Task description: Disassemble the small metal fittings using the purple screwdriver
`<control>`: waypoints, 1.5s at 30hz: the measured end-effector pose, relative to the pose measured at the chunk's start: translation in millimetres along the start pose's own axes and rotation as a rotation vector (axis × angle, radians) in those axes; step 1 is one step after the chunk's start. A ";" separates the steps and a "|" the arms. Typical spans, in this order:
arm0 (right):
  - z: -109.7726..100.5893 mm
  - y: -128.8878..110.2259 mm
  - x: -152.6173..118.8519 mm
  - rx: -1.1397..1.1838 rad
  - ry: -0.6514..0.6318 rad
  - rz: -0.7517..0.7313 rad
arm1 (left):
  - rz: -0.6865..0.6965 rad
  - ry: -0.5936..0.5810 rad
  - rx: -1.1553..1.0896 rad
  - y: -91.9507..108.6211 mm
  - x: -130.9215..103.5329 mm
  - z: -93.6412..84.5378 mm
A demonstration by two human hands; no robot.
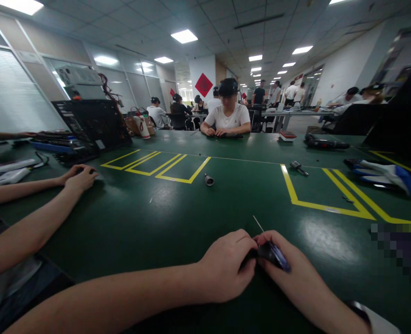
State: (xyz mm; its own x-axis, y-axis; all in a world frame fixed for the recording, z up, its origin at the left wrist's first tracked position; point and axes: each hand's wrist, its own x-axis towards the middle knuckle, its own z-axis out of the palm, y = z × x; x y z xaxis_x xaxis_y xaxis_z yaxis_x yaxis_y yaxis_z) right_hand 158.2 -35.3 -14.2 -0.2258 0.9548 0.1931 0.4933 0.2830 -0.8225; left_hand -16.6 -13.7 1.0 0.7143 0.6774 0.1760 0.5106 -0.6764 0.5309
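My right hand (290, 260) is closed around a screwdriver (279, 256) with a dark and blue handle. Its thin metal shaft points up and to the left past the fingertips. Pressed close beside it, my left hand (228, 266) has its fingers curled round a dark piece, mostly hidden, whose kind I cannot make out. Both hands are low over the green table (177, 218), and their fingertips meet. Farther forward on the table lies a short metal cylinder (209, 179) with an open end. A small dark metal part (298, 168) lies to the right.
Yellow tape (333, 211) marks boxes on the table. Blue and white gloves (386, 176) and a dark power tool (325, 142) lie at the right. Another person's hands (80, 176) work at the left, near a black rack (94, 123). A person (228, 116) sits opposite.
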 end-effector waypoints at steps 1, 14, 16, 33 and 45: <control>3.0 -1.1 -3.0 0.006 0.002 -0.007 | -0.024 0.000 -0.013 2.0 -1.6 0.2; 11.4 7.9 -24.7 0.021 0.018 -0.094 | -0.290 -0.015 -0.080 22.6 0.7 -1.8; 9.9 11.9 -24.9 0.041 0.017 -0.083 | -0.287 -0.033 -0.066 23.6 3.9 -3.0; -32.4 -5.6 -17.8 0.112 0.368 0.070 | -0.353 0.183 -0.486 -2.3 2.2 -3.7; -29.9 -6.1 -20.4 -0.288 0.370 -0.198 | -0.537 0.262 -1.001 -7.2 10.6 -13.7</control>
State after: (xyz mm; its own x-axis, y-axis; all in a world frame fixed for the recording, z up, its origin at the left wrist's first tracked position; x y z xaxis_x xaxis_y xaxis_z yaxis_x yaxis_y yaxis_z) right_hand 184.8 -53.9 2.9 -0.0517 0.8335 0.5501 0.6945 0.4258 -0.5799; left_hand -19.3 2.3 10.5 0.3405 0.9253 -0.1668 0.0283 0.1672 0.9855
